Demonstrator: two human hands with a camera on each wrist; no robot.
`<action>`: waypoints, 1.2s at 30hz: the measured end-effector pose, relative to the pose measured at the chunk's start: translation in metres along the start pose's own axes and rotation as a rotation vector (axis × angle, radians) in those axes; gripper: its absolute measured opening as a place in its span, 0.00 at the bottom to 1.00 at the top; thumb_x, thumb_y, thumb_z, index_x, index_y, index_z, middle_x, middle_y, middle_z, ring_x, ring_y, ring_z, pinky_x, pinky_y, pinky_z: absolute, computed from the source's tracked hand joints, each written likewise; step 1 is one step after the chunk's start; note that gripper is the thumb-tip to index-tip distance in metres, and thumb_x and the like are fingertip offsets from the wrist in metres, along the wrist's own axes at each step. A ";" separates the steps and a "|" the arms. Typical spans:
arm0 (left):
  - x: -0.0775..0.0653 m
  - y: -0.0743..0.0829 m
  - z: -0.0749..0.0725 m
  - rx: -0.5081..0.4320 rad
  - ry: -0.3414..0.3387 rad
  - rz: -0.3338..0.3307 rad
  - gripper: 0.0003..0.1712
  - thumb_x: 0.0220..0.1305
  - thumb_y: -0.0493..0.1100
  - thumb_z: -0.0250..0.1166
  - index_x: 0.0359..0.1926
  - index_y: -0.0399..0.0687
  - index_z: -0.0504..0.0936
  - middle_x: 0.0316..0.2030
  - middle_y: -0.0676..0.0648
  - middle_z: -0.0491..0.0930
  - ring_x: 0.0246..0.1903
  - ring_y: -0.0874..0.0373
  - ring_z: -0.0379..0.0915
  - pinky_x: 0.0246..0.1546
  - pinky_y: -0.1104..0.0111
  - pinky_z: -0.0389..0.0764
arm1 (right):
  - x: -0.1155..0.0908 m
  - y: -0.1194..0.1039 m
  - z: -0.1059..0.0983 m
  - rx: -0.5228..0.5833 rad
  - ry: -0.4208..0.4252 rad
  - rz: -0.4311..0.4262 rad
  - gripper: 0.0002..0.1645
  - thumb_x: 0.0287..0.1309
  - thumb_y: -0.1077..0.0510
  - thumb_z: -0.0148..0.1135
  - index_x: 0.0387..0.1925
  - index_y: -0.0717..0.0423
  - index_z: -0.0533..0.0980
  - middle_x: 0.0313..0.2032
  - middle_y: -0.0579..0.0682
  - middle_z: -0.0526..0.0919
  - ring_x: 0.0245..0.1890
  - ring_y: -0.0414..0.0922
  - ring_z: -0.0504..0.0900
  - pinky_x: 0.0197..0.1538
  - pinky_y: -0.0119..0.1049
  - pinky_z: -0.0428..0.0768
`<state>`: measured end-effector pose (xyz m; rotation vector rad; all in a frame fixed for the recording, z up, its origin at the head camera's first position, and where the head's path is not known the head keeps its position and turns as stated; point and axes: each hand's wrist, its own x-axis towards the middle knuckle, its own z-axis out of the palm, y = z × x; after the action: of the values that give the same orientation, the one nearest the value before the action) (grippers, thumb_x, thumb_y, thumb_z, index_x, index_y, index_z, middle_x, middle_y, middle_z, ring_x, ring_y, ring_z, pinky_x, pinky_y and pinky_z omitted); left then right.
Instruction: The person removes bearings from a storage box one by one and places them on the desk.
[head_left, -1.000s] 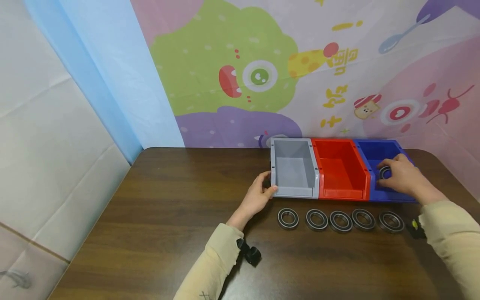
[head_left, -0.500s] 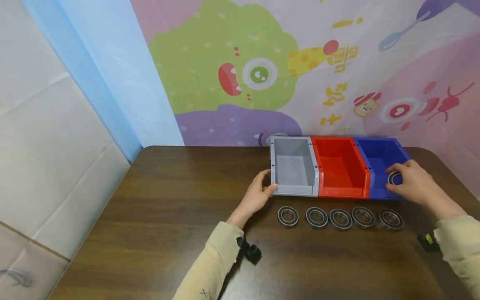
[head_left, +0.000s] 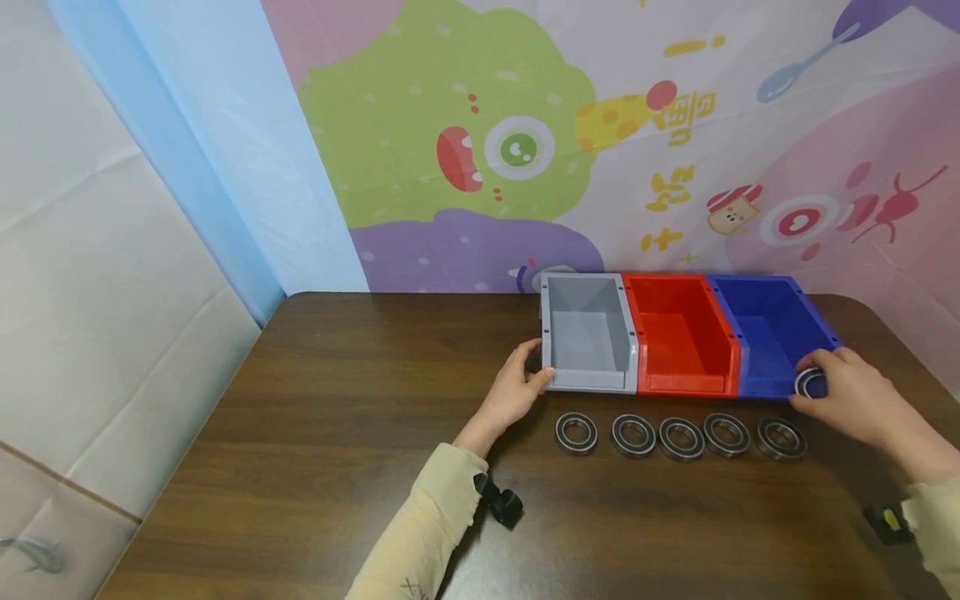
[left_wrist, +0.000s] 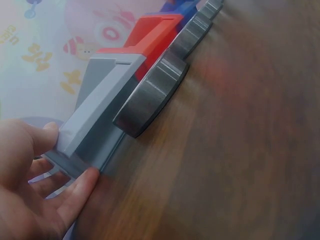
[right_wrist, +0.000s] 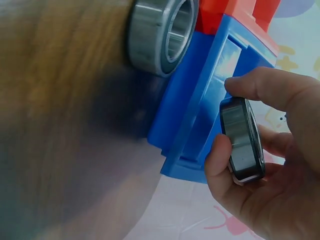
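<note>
My right hand (head_left: 862, 396) pinches a ball bearing (right_wrist: 241, 140) between thumb and fingers, at the front right corner of the blue bin (head_left: 768, 350). In the right wrist view the bearing stands on edge, off the table. My left hand (head_left: 510, 392) grips the front left corner of the grey bin (head_left: 588, 382), thumb at the front and fingers along the side. Between the grey and blue bins sits a red bin (head_left: 678, 342). A row of several bearings lies in front of the bins, among them a leftmost bearing (head_left: 576, 450) and a rightmost bearing (head_left: 782, 456).
The bins stand side by side at the back of the brown wooden table (head_left: 337, 433), against a wall cloth (head_left: 465, 108) with cartoon prints. A light panelled wall (head_left: 97, 275) rises at the left. A black wrist camera (head_left: 504, 508) is strapped to my left forearm.
My right hand has carried the bearing from inside the blue bin toward its front right corner, nearer to me. The left hand keeps its grip on the grey bin.
</note>
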<state>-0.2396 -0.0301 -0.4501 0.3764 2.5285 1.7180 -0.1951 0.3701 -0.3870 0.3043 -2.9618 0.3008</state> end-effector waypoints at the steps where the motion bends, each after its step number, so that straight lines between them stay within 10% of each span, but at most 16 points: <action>1: -0.001 0.000 0.000 -0.001 -0.003 -0.005 0.30 0.64 0.43 0.57 0.64 0.44 0.60 0.59 0.41 0.64 0.29 0.60 0.72 0.29 0.72 0.74 | -0.002 0.000 0.000 -0.002 -0.013 0.011 0.26 0.38 0.53 0.69 0.36 0.67 0.72 0.34 0.71 0.71 0.32 0.64 0.73 0.25 0.55 0.71; 22: 0.000 -0.002 0.000 0.007 0.002 -0.019 0.30 0.64 0.44 0.57 0.65 0.44 0.59 0.58 0.40 0.65 0.28 0.61 0.72 0.28 0.73 0.73 | -0.032 0.018 0.022 0.017 -0.144 -0.008 0.23 0.31 0.58 0.71 0.33 0.65 0.73 0.30 0.67 0.69 0.28 0.56 0.73 0.24 0.45 0.71; 36: 0.001 0.001 0.000 0.010 0.006 -0.014 0.30 0.64 0.44 0.57 0.65 0.45 0.60 0.58 0.41 0.65 0.27 0.61 0.71 0.27 0.73 0.72 | -0.033 0.022 0.024 -0.005 -0.179 -0.036 0.24 0.32 0.57 0.70 0.35 0.65 0.75 0.36 0.67 0.76 0.38 0.66 0.75 0.37 0.57 0.73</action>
<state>-0.2399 -0.0295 -0.4497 0.3541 2.5385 1.7048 -0.1711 0.3919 -0.4200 0.4038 -3.1277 0.2758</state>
